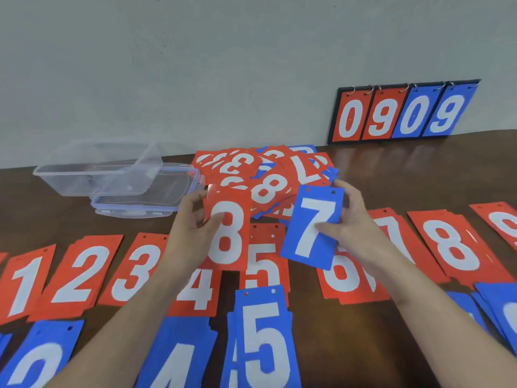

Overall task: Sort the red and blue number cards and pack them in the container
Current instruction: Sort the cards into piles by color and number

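Observation:
My left hand pinches a red 8 card by its left edge, held above the table. My right hand grips a blue 7 card by its right edge. Behind both hands lies a mixed heap of red and blue cards. On the table a row of red piles runs from 1 through 2, 3, 4, 5 to 8. Blue piles lie nearer me, among them a 4 and a 5. A clear container stands at the back left.
The container's lid lies flat beside it. A scoreboard stand showing 0 9 0 9 leans against the wall at the back right. More blue cards lie at the right edge. The brown table shows bare wood at the back right.

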### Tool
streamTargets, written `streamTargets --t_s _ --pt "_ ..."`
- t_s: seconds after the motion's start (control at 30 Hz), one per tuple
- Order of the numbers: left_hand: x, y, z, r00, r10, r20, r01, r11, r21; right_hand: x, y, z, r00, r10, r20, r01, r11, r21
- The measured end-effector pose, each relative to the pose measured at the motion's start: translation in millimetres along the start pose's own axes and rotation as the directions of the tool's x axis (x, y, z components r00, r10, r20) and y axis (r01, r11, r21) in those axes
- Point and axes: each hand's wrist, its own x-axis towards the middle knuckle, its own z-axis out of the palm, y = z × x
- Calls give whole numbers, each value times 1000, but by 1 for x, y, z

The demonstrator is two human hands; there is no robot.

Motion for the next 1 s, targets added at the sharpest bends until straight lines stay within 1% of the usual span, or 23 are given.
streamTargets --t_s 0.1,0.2,0.3,0.47,0.6,0.7,0.8,0.9,1.0 --pt "-21 -7 -8 1000 -29 7 29 997 -67 -13 7 1 999 12 38 -12 1000 -1" --pt "-38 -13 -15 999 -40 3 40 999 -32 -23 6 4 999 46 24 -46 999 10" --pt "-47 -19 -25 998 -66 -2 66 998 -19 -32 5 4 997 66 36 -64 997 -43" --pt "-53 -17 -51 991 -100 -92 98 995 -31 -43 3 21 994 76 81 -70 995 -76" --pt "-59 -18 -63 985 -139 -100 133 989 -58 -51 0 33 988 82 128 -58 983 -176" --pt "-62 -17 -58 989 -130 -70 126 990 -67 -62 2 26 986 101 134 -70 974 -216" --pt "-64 -12 -42 994 -110 -23 107 990 -96 -78 8 7 987 120 103 -88 957 -276" --pt "-65 -4 -19 993 -99 70 105 990 -91 -93 15 -22 993 115 12 -104 934 -343" --pt "-67 6 5 979 -98 177 119 986 -114 -111 16 -57 992 101 -77 -122 929 -349"
